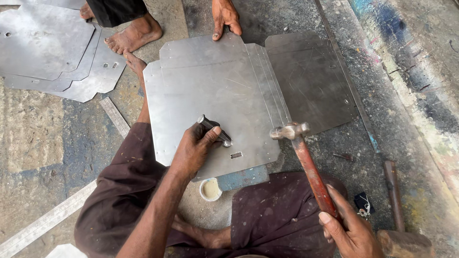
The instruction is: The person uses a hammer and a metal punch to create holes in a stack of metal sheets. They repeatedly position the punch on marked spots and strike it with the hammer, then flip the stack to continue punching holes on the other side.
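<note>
The person wears loose dark maroon trousers (282, 210), dusty and speckled with pale spots. Both forearms are bare, without sleeves, and the feet are bare too.

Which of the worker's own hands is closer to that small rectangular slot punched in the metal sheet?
Left. The left hand grips a punch on the metal sheet, just beside the rectangular slot. The right hand holds the hammer by its handle end, off the sheet and farther away.

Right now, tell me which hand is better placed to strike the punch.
Right. The right hand grips the hammer, its head poised beside the punch. The left hand is busy holding that punch on the metal sheet.
</note>
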